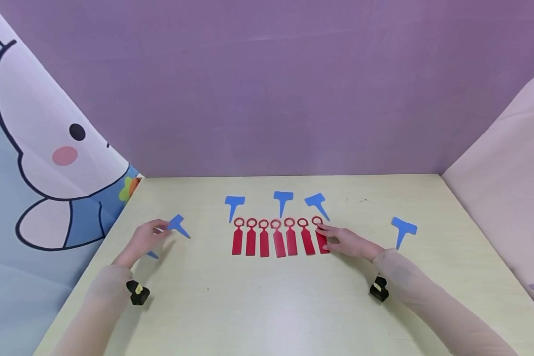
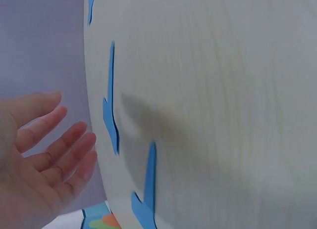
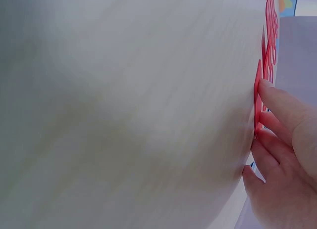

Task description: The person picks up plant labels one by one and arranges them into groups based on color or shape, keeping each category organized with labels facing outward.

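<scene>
Red tags with ring tops (image 1: 264, 242) lie side by side in a row on the table. My right hand (image 1: 348, 242) touches the rightmost red tag (image 1: 322, 242), fingers at its ring and thumb near its lower end. In the right wrist view, that red tag (image 3: 257, 98) shows edge-on beside the thumb and fingertips. My left hand (image 1: 143, 241) hovers over the left side, its fingertips overlapping a blue T-shaped plant label (image 1: 177, 225) in the head view. The left wrist view shows loose, slightly bent fingers (image 2: 74, 145), apart from the blue labels (image 2: 111, 115), holding nothing.
Behind the red row lie three blue T-shaped labels (image 1: 283, 199). Another blue label (image 1: 403, 229) lies right of my right hand, and one more (image 1: 153, 254) is partly hidden under my left hand. A purple backdrop (image 1: 267, 99) rises behind the table (image 1: 258, 306).
</scene>
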`<state>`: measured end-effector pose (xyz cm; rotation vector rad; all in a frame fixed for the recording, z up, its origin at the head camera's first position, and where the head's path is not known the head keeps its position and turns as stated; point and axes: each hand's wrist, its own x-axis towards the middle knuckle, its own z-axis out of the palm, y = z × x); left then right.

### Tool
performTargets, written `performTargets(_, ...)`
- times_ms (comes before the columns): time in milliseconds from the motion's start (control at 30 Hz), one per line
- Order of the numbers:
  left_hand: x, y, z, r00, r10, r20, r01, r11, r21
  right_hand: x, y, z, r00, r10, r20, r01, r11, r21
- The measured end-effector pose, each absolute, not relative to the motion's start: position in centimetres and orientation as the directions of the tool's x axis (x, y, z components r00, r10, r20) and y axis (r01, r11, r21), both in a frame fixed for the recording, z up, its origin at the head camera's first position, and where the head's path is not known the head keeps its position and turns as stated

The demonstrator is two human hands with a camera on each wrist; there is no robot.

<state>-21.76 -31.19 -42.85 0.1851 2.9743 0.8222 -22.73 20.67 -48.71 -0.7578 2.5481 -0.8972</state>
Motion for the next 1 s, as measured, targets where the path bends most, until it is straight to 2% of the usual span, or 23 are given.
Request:
performTargets(600, -20.1, -35.0, -43.6, -0.996, 0.015, -0.093, -0.032, 0.878, 0.478, -22.6, 20.6, -48.7, -0.796, -0.593, -0.12, -0.383, 0.648, -0.658)
performTargets(1000, -20.1, -37.4, -44.8, -0.994, -0.012, -0.111, -0.063, 0.885, 0.46, -22.7, 20.7, -48.8, -0.788, -0.607, -0.103, -0.41, 0.642, -0.648)
